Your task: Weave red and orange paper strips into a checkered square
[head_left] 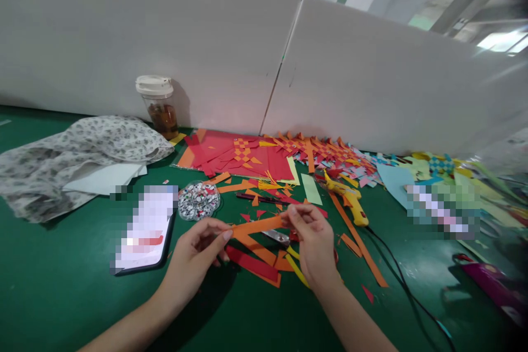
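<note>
An orange paper strip (258,225) is stretched between my two hands, above the green table. My left hand (198,250) pinches its left end between thumb and fingers. At the right end, the fingers of my right hand (315,242) are closed on the same strip. Under it lie more orange strips and a red strip (253,264). Scissors with metal blades (277,237) are partly hidden behind the held strip and my right hand. A yellow curved piece (297,269) shows beside my right hand.
A phone (146,228) and a round case of googly eyes (199,201) lie left. Behind are red paper sheets (247,168), woven paper pieces (330,151) and a lidded cup (160,110). A yellow glue gun (348,198) trails its black cable at the right.
</note>
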{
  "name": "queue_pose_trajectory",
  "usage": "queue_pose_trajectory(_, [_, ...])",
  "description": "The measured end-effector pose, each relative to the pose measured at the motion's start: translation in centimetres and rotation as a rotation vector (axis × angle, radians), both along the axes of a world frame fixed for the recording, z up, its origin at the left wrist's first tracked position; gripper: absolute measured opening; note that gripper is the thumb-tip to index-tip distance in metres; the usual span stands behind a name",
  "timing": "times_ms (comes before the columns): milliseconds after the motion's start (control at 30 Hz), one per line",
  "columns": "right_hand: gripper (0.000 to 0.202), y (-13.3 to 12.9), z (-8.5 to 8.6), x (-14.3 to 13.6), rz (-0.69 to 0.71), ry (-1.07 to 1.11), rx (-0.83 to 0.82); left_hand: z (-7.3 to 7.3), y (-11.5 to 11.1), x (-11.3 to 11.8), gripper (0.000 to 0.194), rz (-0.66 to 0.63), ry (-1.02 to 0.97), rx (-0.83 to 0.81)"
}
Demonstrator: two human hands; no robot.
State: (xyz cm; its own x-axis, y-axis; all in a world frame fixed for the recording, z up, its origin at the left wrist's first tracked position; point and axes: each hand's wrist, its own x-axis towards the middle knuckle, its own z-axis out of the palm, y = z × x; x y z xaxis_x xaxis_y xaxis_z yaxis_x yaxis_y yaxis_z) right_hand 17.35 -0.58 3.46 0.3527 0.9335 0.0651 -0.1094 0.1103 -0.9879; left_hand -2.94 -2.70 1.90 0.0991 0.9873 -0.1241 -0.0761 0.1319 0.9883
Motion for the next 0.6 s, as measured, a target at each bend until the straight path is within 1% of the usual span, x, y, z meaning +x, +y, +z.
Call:
queue_pose_trajectory(67, [0.019,0.5,0.3,1.3,-0.135,-0.17,0.065,0.1,0.1,-0.1,0.014,0.01,0.006,0.003])
queue_pose_trajectory(133, [0.021,1.2,0.3,2.9,-0.22,-0.432,0.086,0.1,0.1,-0.1,0.015,-0.002,0.025,0.006])
queue_pose_trajectory(200, [0.019,1.9,0.0,4.5,-0.229,-0.716,0.085,0.1,-0.1,0.0,0.015,-0.027,0.074,0.032])
queue_pose_trajectory(233, [0.017,2.2,-0.2,5.2,-0.205,-0.875,0.087,0.0,-0.2,0.0,0.016,-0.037,0.106,0.059])
queue_pose_trajectory(300, [0.02,2.7,-0.8,6.1,-0.159,-1.234,0.032,-0.1,-0.5,0.1,0.023,-0.039,0.159,0.133])
queue_pose_trajectory(333, [0.023,2.8,-1.0,6.4,-0.138,-1.371,-0.005,-0.2,-0.6,0.1,0.028,-0.032,0.176,0.166])
queue_pose_trajectory(400, [0.028,2.9,-1.3,6.4,-0.112,-1.549,-0.046,-0.3,-0.7,0.1,0.035,-0.009,0.191,0.202])
queue_pose_trajectory(433, [0.029,2.9,-1.4,6.3,-0.107,-1.61,-0.042,-0.3,-0.8,0.1,0.037,0.001,0.195,0.208])
queue_pose_trajectory(533, [0.029,2.7,-1.2,5.9,-0.106,-1.77,0.006,-0.2,-0.8,0.1,0.032,0.006,0.202,0.214])
queue_pose_trajectory(600, [0.029,2.7,-1.1,5.8,-0.098,-1.838,0.022,-0.2,-0.8,0.0,0.027,0.001,0.202,0.219])
